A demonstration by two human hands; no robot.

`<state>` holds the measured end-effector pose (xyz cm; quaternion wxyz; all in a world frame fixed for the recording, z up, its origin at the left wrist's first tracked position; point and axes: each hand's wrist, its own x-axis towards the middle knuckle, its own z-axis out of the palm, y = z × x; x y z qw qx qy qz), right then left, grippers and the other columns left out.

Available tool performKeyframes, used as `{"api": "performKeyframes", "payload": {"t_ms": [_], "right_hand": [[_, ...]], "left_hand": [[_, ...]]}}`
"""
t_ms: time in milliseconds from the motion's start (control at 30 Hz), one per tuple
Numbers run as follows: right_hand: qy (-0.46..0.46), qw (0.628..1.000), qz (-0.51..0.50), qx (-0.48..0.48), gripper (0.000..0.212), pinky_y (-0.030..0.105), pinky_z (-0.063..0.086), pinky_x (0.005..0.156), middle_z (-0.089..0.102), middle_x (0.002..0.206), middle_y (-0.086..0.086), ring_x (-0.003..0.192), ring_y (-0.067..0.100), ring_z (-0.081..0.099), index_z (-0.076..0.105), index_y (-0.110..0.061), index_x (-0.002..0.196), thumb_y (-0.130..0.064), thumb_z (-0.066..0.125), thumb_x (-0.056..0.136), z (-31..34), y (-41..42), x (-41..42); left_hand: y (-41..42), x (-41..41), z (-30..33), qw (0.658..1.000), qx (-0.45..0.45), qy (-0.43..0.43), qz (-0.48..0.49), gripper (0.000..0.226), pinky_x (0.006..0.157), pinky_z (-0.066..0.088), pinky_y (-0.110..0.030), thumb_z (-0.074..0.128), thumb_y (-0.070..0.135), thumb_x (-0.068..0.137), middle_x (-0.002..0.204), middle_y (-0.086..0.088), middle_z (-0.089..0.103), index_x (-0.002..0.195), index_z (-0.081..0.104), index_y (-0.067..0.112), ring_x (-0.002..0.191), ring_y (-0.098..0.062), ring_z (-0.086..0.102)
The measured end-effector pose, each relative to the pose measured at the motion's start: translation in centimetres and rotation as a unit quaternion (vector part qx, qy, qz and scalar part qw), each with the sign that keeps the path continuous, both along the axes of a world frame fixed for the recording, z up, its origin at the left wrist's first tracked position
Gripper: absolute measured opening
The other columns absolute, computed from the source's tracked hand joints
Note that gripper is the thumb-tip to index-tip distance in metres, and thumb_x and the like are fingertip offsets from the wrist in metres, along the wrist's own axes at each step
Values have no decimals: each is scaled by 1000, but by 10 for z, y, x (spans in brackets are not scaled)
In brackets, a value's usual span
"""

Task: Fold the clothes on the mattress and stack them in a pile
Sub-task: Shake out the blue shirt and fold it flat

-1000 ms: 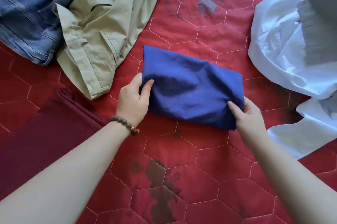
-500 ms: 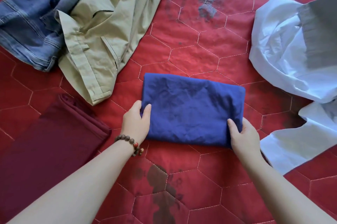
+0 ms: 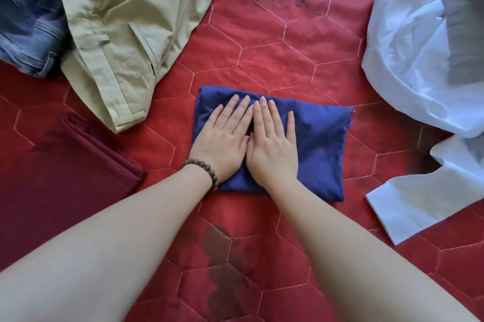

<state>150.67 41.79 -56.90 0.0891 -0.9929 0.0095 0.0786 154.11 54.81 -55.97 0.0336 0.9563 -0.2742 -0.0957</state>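
Jeans (image 3: 28, 20) and white shirt (image 3: 419, 65) run past the frame's edges.

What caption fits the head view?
Both hands, left and right, press flat on the folded blue garment on the red mattress.

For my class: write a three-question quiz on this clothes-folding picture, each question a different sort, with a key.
1. True or false: both hands lie flat on the folded blue garment.
2. Which wrist wears the bead bracelet? A left, B right.
3. Fill in: the folded maroon cloth lies on the person's ____ side of the blue garment.

Key
1. True: the left hand and the right hand press it side by side, fingers straight.
2. A.
3. Left, apart from it on the red mattress.
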Motion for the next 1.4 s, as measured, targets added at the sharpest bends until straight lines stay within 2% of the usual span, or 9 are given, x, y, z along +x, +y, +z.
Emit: {"api": "performKeyframes", "payload": {"t_ms": [300,467,633,767,867,1000,1167,1300,1400], "right_hand": [[53,996,-64,-39,60,57,0,117,8,162,3,149,18,5,13,-33,153,-51,21,97,8,-88,-37],[12,984,-173,24,75,55,3,117,-2,160,20,149,30,-1,13,-30,153,-56,47,92,26,-92,-39],[18,955,-294,45,84,47,27,105,30,149,19,135,34,30,17,-35,153,-53,63,84,41,-79,-49],[28,929,-316,189,78,35,41,84,40,114,8,94,25,50,23,-45,147,-34,69,85,45,-82,-45],[68,933,-271,228,72,27,33,77,44,106,5,77,9,44,27,-48,145,-27,66,88,46,-88,-43],[81,946,-200,243,53,17,31,89,56,127,6,114,21,54,51,-31,137,-16,65,89,53,-92,-40],[20,965,-131,226,51,12,30,83,56,126,4,113,24,55,52,-24,138,-10,62,90,75,-58,-38],[-1,980,-32,195,54,21,31,73,53,108,0,93,29,57,46,-27,142,-15,61,92,95,0,-22],[6,981,48,190,56,32,42,78,53,135,4,103,35,59,43,-29,144,-15,59,93,103,61,-8]], "left_hand": [[21,4,-1,998,-56,33,0,62,120,11,-44,29,42,94,159,-14,16,151,25,18,147,-27,11],[34,-9,11,967,-143,32,206,54,119,14,-49,50,36,93,156,-27,10,145,41,27,146,-40,10],[39,-18,23,944,-195,51,261,46,100,42,-41,70,24,82,133,-19,40,128,60,23,106,-30,49],[38,-10,27,912,-250,145,292,45,92,37,-19,70,18,82,112,-5,50,125,60,27,92,-19,53],[40,-9,31,898,-277,219,263,45,102,39,-28,67,14,83,119,-3,62,125,59,29,111,-21,56],[47,-27,39,889,-302,205,278,51,96,33,-15,64,10,85,122,-4,55,134,53,22,115,-20,54],[76,-60,68,895,-291,136,309,59,92,42,-33,62,14,88,126,-7,48,144,42,21,110,-28,56],[131,-87,93,882,-279,85,370,66,93,46,-41,62,13,88,143,-13,40,148,35,20,117,-35,53],[185,-109,104,863,-252,64,433,70,94,44,-38,63,15,88,151,-14,33,149,31,21,122,-35,50]]}}
